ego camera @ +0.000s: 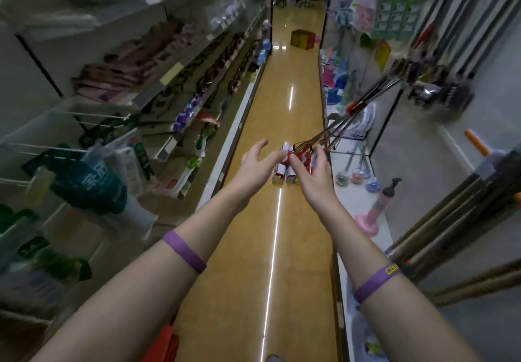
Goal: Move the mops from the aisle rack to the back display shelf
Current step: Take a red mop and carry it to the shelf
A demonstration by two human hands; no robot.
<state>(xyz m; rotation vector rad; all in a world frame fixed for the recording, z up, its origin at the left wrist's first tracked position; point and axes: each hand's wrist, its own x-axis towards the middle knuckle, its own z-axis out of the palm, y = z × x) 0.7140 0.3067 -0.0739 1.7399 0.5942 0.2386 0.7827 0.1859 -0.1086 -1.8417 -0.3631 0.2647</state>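
Several mops (284,170) stand on the yellow aisle floor just beyond my hands, their roller heads down with red fittings on top. Their thin metal handles (363,105) lean up and to the right against the right-hand rack. My left hand (255,161) reaches toward the mop heads from the left, fingers straight and spread, holding nothing. My right hand (310,167) is at the red fittings where the handles meet the heads, fingers extended over them; whether it grips them is hidden. Both forearms wear purple bands.
Stocked shelves (158,85) line the left side of the narrow aisle. On the right are a rack of hanging goods (394,18), a pink plunger (372,215) and bundled wooden poles (451,226). A cardboard box (303,39) sits on the floor far down the aisle.
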